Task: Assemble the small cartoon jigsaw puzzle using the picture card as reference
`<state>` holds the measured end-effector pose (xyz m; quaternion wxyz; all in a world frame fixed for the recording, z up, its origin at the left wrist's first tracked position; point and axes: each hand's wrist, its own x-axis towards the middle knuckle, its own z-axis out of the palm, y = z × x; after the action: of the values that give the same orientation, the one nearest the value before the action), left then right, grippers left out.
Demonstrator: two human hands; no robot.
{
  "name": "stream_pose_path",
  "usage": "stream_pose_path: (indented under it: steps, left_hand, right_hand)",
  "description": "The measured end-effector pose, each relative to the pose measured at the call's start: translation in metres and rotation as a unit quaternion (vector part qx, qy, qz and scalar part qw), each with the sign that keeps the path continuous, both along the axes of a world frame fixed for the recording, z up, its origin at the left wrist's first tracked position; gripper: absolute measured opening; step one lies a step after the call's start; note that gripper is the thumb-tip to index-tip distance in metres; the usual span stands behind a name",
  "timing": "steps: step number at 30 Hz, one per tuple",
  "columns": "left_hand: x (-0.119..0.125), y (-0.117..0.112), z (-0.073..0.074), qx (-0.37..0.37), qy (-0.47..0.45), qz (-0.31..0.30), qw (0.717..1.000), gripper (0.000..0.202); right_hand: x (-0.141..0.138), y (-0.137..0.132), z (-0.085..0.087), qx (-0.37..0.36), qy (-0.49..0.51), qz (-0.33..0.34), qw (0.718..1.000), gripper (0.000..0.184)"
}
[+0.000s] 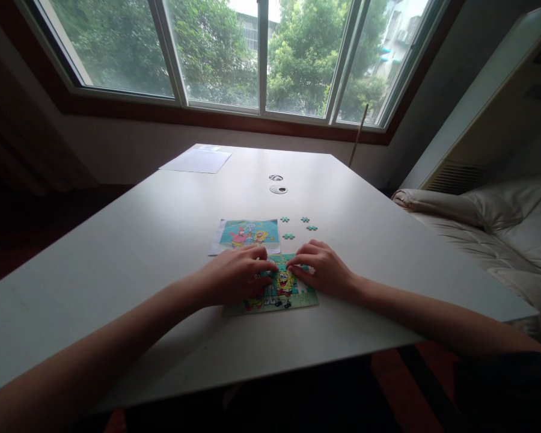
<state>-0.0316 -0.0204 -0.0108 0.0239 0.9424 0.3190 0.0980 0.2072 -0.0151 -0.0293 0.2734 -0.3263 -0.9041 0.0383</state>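
Note:
A cartoon jigsaw puzzle (pixel 284 294), mostly joined, lies flat near the table's front edge. White gaps show on its right side. My left hand (pixel 238 273) rests over its left part, fingers bent and thumb apart from the index finger, touching the surface. At the upper right of the puzzle is my right hand (pixel 324 270), thumb and index finger drawn together at the yellow figure. Whatever sits between those fingertips is too small to make out. Just beyond the puzzle lies a picture sheet (pixel 247 234) with similar cartoon figures. Several loose green puzzle pieces (pixel 288 236) lie to its right.
Two small round objects (pixel 278 189) lie farther back on the white table (pixel 162 240). Sheets of white paper (pixel 196 161) are at the far left corner. A pale padded seat (pixel 460 222) stands to the right, and a window (pixel 261 60) is behind the table.

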Motion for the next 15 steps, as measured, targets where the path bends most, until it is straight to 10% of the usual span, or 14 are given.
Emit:
stream_pose_path:
  steps: [15]
  left_hand:
    - [0.0013, -0.0034, 0.0036, 0.031, 0.030, -0.010, 0.999, 0.026]
  right_hand:
    - [0.0006, -0.0007, 0.0003, -0.025, 0.004, 0.016, 1.000, 0.015]
